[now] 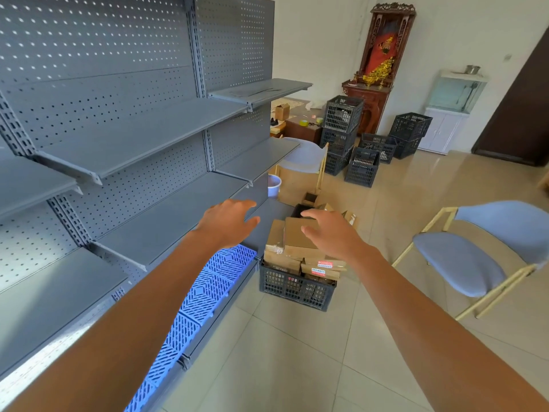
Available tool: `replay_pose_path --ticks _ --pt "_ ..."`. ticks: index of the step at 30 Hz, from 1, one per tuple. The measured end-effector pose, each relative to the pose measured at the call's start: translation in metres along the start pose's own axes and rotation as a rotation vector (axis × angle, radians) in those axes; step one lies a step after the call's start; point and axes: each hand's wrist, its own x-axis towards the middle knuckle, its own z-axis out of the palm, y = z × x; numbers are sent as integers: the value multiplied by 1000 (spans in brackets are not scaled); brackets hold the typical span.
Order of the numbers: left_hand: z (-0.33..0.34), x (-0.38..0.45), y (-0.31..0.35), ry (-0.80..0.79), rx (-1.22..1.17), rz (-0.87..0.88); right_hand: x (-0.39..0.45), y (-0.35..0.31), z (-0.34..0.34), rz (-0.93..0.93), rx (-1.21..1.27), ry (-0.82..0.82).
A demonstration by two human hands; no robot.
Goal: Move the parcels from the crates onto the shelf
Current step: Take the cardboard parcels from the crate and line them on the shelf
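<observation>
I reach both hands, left [228, 223] and right [328, 233], fingers spread, holding nothing | cardboard parcels [297, 237] heaped in slatted crate [297, 288] | blue chair [475, 257] right, bare steel shelf [166, 221] left

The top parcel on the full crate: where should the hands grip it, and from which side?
Probably grip the top parcel by its two long side edges, coming from above. It lies flat on the heap in the crate, sides exposed; left hand and right hand hover open.
</observation>
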Motion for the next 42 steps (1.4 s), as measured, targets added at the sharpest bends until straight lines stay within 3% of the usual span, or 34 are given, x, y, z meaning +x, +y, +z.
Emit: replay_pose_path --ticks 10,27,42 --pt "12 54 14 0 -8 -44 65 37 -5 -46 32 -23" --pt "41 189 -172 -119 -71 -85 253 -17 98 27 13 -141" --pt "29 245 -196 -138 -63 -125 337 -8 118 -23 53 -153"
